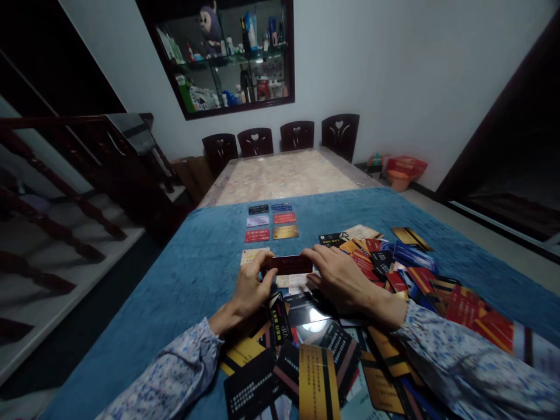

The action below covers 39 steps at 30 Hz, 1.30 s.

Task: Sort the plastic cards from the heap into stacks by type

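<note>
Between my two hands is a dark red card [291, 265], held tilted above the blue cloth. My left hand [254, 283] pinches its left end with thumb and fingers. At the other end, my right hand [336, 274] grips the card's right edge. Behind them, small cards lie in two columns, among them a gold card [286, 232] and a red card [257, 235]. A cream card [254, 255] lies just beyond my left fingers. Under my wrists spreads a loose pile of cards, with a gold striped card [318, 382] and a black card [251, 386] nearest me.
More cards, such as a blue card [415, 256], are heaped at the right on the blue cloth [196, 262]. Past it shows the bare tabletop [280, 169], with several dark chairs [297, 135] behind. A wooden railing [65, 186] stands at the left.
</note>
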Each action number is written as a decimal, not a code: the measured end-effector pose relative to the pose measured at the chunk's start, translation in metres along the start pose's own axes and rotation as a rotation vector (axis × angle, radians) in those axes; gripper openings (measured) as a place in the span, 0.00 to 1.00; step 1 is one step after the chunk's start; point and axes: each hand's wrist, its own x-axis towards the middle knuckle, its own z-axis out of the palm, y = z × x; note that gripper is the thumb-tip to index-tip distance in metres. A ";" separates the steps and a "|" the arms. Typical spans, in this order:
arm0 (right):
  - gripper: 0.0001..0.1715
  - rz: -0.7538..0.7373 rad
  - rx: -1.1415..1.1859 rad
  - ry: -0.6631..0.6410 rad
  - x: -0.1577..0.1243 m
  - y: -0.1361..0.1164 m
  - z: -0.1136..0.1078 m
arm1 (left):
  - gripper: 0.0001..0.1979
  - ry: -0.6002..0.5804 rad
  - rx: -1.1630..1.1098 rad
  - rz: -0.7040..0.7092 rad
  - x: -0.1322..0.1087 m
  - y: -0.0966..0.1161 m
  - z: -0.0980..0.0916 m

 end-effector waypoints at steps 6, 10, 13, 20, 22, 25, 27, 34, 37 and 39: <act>0.16 -0.017 -0.065 0.058 0.000 0.000 0.002 | 0.12 0.004 -0.032 -0.020 -0.001 0.003 0.001; 0.18 -0.001 -0.035 0.047 0.000 -0.001 0.000 | 0.17 0.002 0.036 0.039 -0.002 0.001 0.001; 0.19 0.006 -0.010 0.046 0.000 -0.001 -0.003 | 0.19 -0.005 0.141 0.148 -0.002 -0.003 -0.001; 0.21 0.016 0.020 0.143 0.000 -0.002 -0.008 | 0.26 -0.049 0.374 0.391 0.002 -0.003 -0.008; 0.22 0.000 0.020 0.148 0.001 -0.001 -0.009 | 0.27 -0.057 0.433 0.409 0.004 -0.003 -0.010; 0.22 -0.035 0.009 0.133 0.006 0.002 -0.010 | 0.27 -0.068 0.512 0.423 0.007 -0.003 -0.014; 0.22 -0.049 0.004 0.113 0.012 0.003 -0.011 | 0.27 -0.083 0.544 0.423 0.010 -0.005 -0.019; 0.26 -0.051 0.069 -0.017 0.050 0.009 -0.002 | 0.25 -0.164 0.536 0.333 0.028 -0.022 -0.042; 0.29 -0.031 0.108 -0.050 0.070 0.015 0.012 | 0.23 -0.195 0.488 0.268 0.038 -0.034 -0.051; 0.29 -0.019 0.111 -0.088 0.084 0.018 0.022 | 0.23 -0.219 0.478 0.223 0.046 -0.042 -0.056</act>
